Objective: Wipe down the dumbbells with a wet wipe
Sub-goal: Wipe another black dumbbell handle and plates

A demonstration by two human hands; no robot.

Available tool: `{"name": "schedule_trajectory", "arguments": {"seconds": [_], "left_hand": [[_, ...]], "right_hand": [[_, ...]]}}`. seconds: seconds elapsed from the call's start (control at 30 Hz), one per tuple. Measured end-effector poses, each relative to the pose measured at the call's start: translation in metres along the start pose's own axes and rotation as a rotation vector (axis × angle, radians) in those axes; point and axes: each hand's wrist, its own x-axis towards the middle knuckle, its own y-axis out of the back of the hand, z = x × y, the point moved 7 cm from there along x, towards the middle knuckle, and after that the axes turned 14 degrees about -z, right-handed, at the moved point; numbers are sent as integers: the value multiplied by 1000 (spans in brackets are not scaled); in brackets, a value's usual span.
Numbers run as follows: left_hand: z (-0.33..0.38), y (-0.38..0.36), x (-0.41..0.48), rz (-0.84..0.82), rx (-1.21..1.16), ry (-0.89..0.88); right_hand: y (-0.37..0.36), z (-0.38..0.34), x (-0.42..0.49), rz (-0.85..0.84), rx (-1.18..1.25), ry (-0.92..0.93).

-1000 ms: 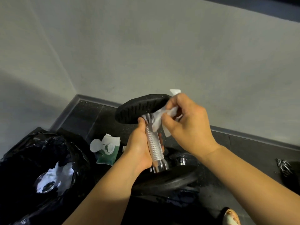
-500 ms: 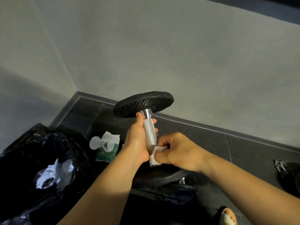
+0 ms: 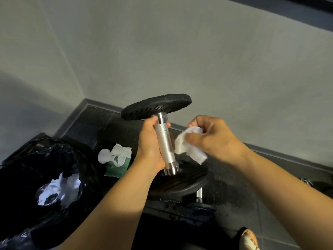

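Observation:
A dumbbell [image 3: 164, 141] with black round plates and a knurled silver handle stands on end, tilted slightly. My left hand [image 3: 150, 141] grips the handle from the left side. My right hand [image 3: 210, 136] pinches a crumpled white wet wipe [image 3: 189, 147] just right of the handle; the wipe's left edge lies against the metal or very near it. A second dumbbell [image 3: 199, 193] lies on the dark floor under the lower plate, mostly hidden.
A green wet-wipe pack [image 3: 119, 159] with its white lid flipped up lies on the floor to the left. A black rubbish bag [image 3: 36, 168] holding used white wipes stands at lower left. Grey walls meet in a corner behind. A foot in a sandal [image 3: 249, 239] shows at the bottom right.
My right hand with the wipe went from the top plate down the handle to its lower end, then lifted away to the right at mid-handle height. My left hand keeps its hold.

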Motion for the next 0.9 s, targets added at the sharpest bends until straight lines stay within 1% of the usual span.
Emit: {"name": "schedule_trajectory", "arguments": {"seconds": [0.07,0.13,0.17,0.23,0.27,0.37,0.5,0.6,0.67,0.8,0.9], "left_hand": [[6,0,-1,9,90,-64],[6,-2,-1,5,134,-80],[6,0,0,9,154,-91],[6,1,0,23,181,-124],[6,1,0,23,182,-138],[5,-3,-1,8,142,-153],[10,-4,-2,-4,147,-191],[10,-3,-2,1,111,-177],[9,-1,-2,13,93,-169],[6,-2,-3,8,108,-162],[6,-3,-3,-1,100,-158]], "right_hand": [[-4,1,-19,-82,-103,-9],[-30,4,-37,-246,-189,-13],[-44,4,-42,-303,-277,25],[-60,1,-43,-340,-424,120],[-62,3,-40,-359,-435,125],[-57,20,-22,-415,-344,32],[-50,38,-3,-425,-174,-38],[-44,44,4,-397,-53,-79],[-43,49,10,-378,-68,-110],[-39,62,23,-332,-223,-195],[-38,67,29,-327,-247,-238]]}}
